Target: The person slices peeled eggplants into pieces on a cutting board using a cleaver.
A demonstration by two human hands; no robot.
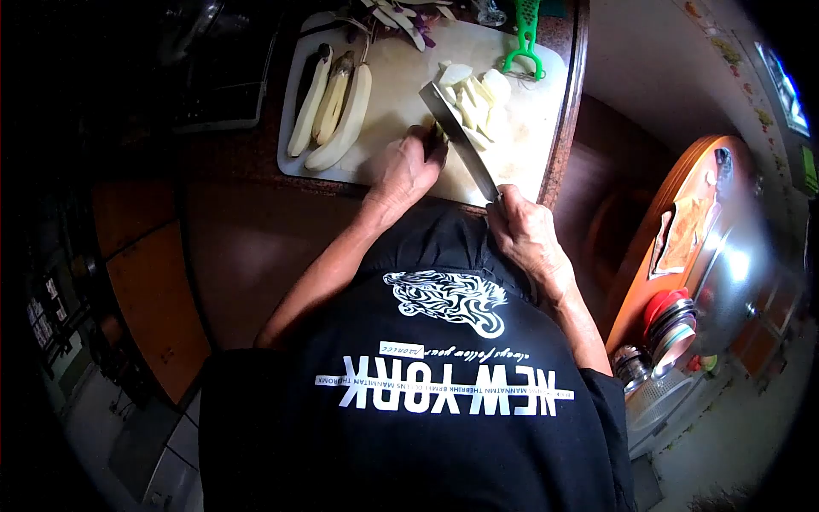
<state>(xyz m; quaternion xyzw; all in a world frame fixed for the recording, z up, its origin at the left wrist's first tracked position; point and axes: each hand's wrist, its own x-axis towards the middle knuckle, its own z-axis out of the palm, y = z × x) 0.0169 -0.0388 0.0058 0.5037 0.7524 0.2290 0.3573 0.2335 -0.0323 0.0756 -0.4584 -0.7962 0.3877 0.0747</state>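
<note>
My right hand [522, 226] is wrapped round the handle of a knife [461, 141], whose broad blade points up and to the left over the white cutting board [401, 77]. Close to the blade, my left hand [405, 171] has its fingers closed on an eggplant piece [438, 132]; only a small dark greenish end shows, and the rest is hidden. Pale cut eggplant pieces [473, 98] lie heaped just beyond the knife. On the left of the board rest several whole peeled eggplants [345, 115], side by side.
A green peeler [526, 38] lies at the board's far right corner. Pale and purple peelings [401, 19] are at the far edge. To the right stands an orange-rimmed wooden surface [653, 256] with stacked bowls [671, 324] and a brown cloth [682, 235].
</note>
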